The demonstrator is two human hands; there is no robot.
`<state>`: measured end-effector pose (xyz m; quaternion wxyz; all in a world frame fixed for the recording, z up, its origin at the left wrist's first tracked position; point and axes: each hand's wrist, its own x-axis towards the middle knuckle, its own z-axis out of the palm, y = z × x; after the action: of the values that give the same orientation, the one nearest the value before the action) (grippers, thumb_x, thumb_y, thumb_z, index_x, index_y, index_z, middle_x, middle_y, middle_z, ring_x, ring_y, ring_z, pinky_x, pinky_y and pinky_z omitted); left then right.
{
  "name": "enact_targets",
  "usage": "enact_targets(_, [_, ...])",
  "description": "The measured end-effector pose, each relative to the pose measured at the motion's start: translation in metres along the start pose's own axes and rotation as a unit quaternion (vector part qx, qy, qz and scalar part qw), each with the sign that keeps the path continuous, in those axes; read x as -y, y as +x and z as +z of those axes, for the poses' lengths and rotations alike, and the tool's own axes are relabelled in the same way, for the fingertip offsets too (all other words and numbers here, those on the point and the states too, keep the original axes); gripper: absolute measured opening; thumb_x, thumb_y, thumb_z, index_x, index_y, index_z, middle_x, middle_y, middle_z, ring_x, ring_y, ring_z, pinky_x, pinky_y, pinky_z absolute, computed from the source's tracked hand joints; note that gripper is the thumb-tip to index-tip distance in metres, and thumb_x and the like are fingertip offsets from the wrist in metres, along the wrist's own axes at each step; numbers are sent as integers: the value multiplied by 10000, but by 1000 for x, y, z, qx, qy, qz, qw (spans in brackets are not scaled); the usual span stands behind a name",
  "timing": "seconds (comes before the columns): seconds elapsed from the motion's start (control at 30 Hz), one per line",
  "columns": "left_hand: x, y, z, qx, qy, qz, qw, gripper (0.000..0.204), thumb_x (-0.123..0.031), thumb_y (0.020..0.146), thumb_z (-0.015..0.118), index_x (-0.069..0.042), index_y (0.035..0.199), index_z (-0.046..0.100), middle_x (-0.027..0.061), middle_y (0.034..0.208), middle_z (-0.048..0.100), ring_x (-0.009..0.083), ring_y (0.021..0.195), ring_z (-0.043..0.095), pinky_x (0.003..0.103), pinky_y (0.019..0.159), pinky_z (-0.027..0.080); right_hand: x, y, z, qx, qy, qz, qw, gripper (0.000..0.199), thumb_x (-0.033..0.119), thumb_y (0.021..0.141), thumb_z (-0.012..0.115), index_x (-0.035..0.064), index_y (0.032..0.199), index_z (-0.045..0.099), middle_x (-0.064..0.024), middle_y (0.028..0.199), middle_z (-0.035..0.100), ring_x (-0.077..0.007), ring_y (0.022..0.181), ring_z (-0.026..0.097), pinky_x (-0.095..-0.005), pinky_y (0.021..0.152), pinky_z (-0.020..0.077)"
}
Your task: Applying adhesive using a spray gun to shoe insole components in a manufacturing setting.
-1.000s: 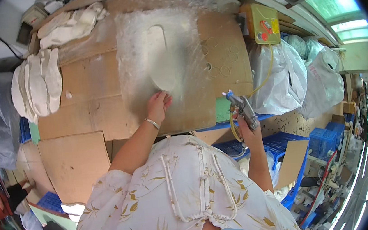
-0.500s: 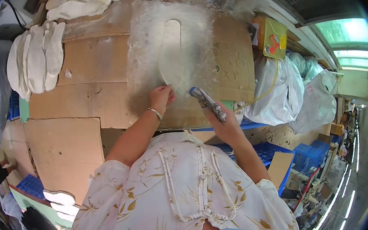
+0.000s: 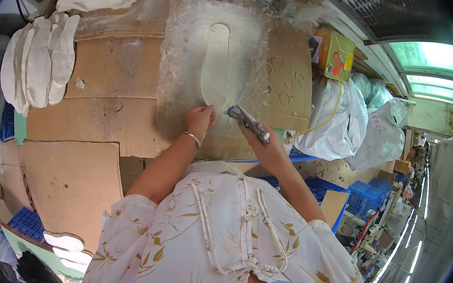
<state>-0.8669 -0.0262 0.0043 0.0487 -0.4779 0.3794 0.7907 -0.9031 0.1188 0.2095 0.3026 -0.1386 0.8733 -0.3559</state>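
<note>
A worker's left hand (image 3: pixel 200 120) presses down on the near end of a white shoe insole (image 3: pixel 217 67) lying flat on a dusty white patch of a cardboard-covered bench (image 3: pixel 113 76). The right hand (image 3: pixel 267 147) is clenched around a metal spray gun (image 3: pixel 248 122), its nozzle aimed at the insole's near edge, a yellow hose (image 3: pixel 325 122) running off to the right. The insole looks thin, light and flexible, likely to shift unless pinned; its near end, under the fingertips, seems the sensible hold. More insoles (image 3: pixel 38 62) lie stacked at the bench's left.
</note>
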Motion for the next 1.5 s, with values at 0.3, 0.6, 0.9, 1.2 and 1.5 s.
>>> enact_targets(0.3, [5,6,-2,3,12,17,1000,168,-173,847,636,-7,841,612,56,757,641,110,610,609,217,520,507,8,33,-1,-9,21,8,1000,254,261,868,617,11,876,570,-70,616,494,-144,574,429,-310,547,386])
enact_targets(0.6, [5,7,-2,13,21,17,1000,180,-188,846,639,-9,832,619,54,761,646,116,612,611,230,535,510,20,77,-11,-44,45,-51,997,269,279,870,612,17,828,564,-15,604,477,-106,559,412,-288,527,371])
enact_targets(0.9, [5,6,-1,14,28,20,999,179,-192,847,639,-16,822,618,47,744,645,104,598,601,223,524,499,41,125,-19,-87,73,-53,992,346,359,834,608,56,671,576,19,541,454,-78,453,398,-280,430,322])
enact_targets(1.2, [6,4,-1,-2,-3,34,999,185,-175,823,638,-9,744,622,47,663,630,99,545,585,224,481,469,48,161,-30,-83,48,-17,995,371,387,818,634,19,777,612,-27,618,539,-111,573,487,-293,539,395])
enact_targets(1.5, [10,8,-1,9,24,22,999,197,-203,846,638,-9,813,620,50,738,639,106,583,593,221,508,492,37,157,-38,-120,66,-41,990,418,427,806,630,68,611,544,21,473,394,-90,366,361,-260,373,295])
